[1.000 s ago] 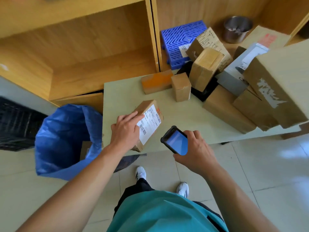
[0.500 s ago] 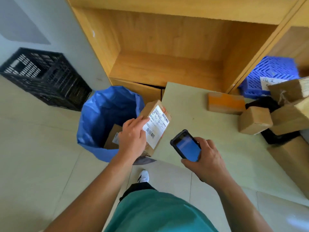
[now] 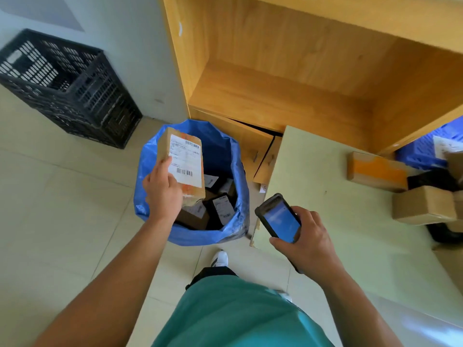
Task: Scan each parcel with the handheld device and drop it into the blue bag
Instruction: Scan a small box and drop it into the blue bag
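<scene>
Parcel [image 3: 184, 162] in left hand [image 3: 162, 194] above blue bag [image 3: 150, 156], perhaps clear of it.

My left hand [image 3: 164, 194] grips a tan parcel [image 3: 181, 164] with a white label striped by black barcodes. The bag [image 3: 147, 169] is bright blue, my device [image 3: 278, 217] black with a blue screen, the crate [image 3: 65, 83] black lattice, my shirt [image 3: 238, 314] teal.
</scene>
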A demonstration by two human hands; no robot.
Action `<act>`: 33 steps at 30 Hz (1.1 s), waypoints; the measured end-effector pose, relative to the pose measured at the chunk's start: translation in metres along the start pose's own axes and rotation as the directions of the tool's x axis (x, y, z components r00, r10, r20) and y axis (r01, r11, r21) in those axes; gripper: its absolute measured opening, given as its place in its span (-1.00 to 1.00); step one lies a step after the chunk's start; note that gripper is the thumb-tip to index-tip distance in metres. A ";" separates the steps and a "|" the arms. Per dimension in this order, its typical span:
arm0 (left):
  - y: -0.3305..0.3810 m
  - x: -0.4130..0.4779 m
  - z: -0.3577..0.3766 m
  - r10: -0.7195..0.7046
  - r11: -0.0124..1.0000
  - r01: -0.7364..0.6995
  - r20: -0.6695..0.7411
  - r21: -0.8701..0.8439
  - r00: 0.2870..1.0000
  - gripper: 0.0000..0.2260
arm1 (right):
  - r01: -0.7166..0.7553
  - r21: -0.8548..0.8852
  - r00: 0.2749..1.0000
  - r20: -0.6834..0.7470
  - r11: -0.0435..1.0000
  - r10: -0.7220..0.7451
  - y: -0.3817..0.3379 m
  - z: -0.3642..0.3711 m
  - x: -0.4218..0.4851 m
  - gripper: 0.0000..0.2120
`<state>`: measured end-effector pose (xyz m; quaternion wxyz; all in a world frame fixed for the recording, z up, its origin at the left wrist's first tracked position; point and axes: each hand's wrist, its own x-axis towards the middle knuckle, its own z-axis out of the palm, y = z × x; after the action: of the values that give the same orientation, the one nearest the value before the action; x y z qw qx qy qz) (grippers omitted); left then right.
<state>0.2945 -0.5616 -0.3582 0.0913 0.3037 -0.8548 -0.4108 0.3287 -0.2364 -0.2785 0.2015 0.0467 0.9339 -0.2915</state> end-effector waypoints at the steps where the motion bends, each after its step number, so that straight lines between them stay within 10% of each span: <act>1: 0.002 0.009 0.004 -0.061 0.991 0.066 0.042 -0.116 0.997 -0.59 | -0.014 -0.007 1.000 -0.002 1.000 0.014 -0.001 0.000 0.002 -0.25; 5: 0.003 0.027 0.024 -0.174 0.969 0.197 0.158 -0.146 0.972 -0.60 | -0.046 -0.016 0.999 -0.016 0.999 0.045 -0.003 -0.002 0.006 -0.24; 16: 0.012 -0.013 0.086 0.058 0.959 -0.160 0.392 0.233 0.918 -0.49 | -0.110 0.037 0.991 -0.074 0.993 0.113 0.029 -0.028 -0.005 -0.24; 33: 0.203 -0.195 0.263 0.467 0.773 -0.632 0.630 0.049 0.620 -0.32 | -0.208 0.143 0.944 -0.231 0.968 0.237 0.258 -0.151 -0.035 -0.19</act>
<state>0.2537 -0.1788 -0.3561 -0.0954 -0.1078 -0.9377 -0.3163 0.3609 0.0632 -0.2870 0.1126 0.1995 0.9218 -0.3128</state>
